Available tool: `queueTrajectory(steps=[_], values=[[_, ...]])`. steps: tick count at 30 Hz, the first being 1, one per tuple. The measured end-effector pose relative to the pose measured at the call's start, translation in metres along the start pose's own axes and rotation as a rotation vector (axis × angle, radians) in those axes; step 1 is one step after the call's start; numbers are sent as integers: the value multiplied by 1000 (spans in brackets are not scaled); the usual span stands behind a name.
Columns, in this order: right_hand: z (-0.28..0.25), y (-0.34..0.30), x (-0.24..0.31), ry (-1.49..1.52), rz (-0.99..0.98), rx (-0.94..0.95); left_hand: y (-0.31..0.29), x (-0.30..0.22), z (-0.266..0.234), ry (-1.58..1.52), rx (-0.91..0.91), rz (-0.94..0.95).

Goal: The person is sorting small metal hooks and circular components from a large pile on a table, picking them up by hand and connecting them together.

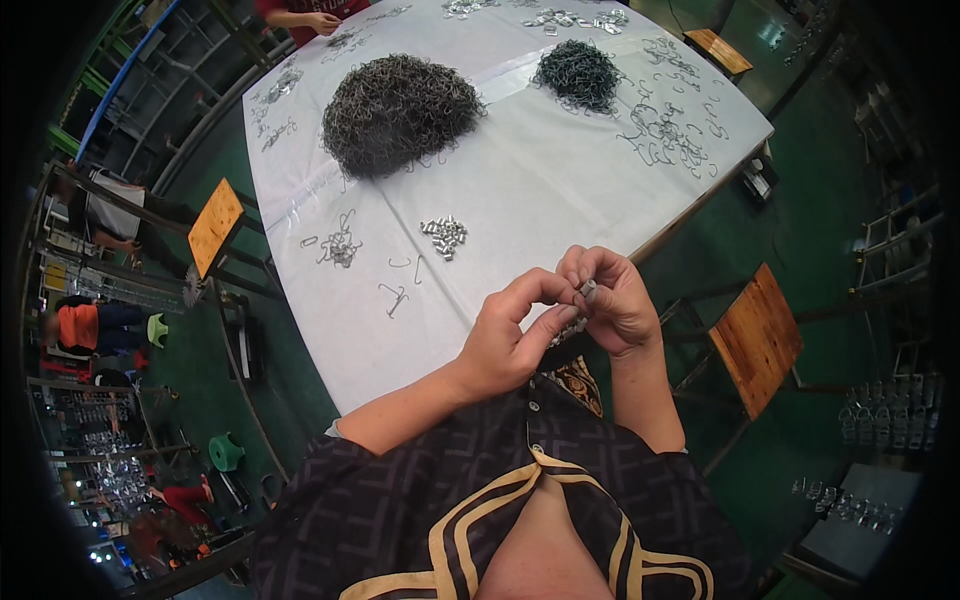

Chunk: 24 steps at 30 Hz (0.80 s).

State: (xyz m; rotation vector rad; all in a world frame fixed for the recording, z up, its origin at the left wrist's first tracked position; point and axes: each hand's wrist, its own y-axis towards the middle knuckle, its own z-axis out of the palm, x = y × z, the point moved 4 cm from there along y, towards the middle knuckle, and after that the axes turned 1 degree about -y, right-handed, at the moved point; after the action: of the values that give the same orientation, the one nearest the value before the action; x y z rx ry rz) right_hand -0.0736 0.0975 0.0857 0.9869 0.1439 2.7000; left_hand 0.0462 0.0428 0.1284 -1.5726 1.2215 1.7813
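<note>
Close to my body, at the table's near edge, both hands meet. My right hand [618,308] pinches a small silver metal sleeve [588,287] between thumb and fingertips. My left hand [518,326] is closed with its thumb and forefinger touching the right fingertips. Small shiny metal pieces [568,332] show under the left thumb; their exact shape is hard to make out. Beyond my hands lies a small pile of similar silver sleeves [445,238] on the white-covered table [520,215]. Left of that pile are loose bent wire hooks [340,247], with a few more hooks [396,299] nearer me.
A large heap of dark wire hooks [400,115] and a smaller dark heap [578,78] stand farther back. Scattered hooks [668,135] cover the right side. Another person's hand [322,23] is at the far left. Wooden stools [757,340] [215,227] flank the table.
</note>
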Motion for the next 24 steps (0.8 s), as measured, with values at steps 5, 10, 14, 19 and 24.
queueTrajectory(steps=[5, 10, 14, 19, 24], values=[[-2, -1, 0, 12, 7, -38, -2, 2, -2, 1, -3, -4], [3, 0, 3, 29, -40, -13, -2, -1, -2, -22, 23, -27], [1, 1, 0, -30, -114, 38, -3, 0, 0, -5, -1, 0], [7, 0, 5, -90, -169, 49, -2, -2, -2, 83, 30, 12], [9, 0, 7, -154, -173, 41, -3, -1, -5, 105, 29, 29]])
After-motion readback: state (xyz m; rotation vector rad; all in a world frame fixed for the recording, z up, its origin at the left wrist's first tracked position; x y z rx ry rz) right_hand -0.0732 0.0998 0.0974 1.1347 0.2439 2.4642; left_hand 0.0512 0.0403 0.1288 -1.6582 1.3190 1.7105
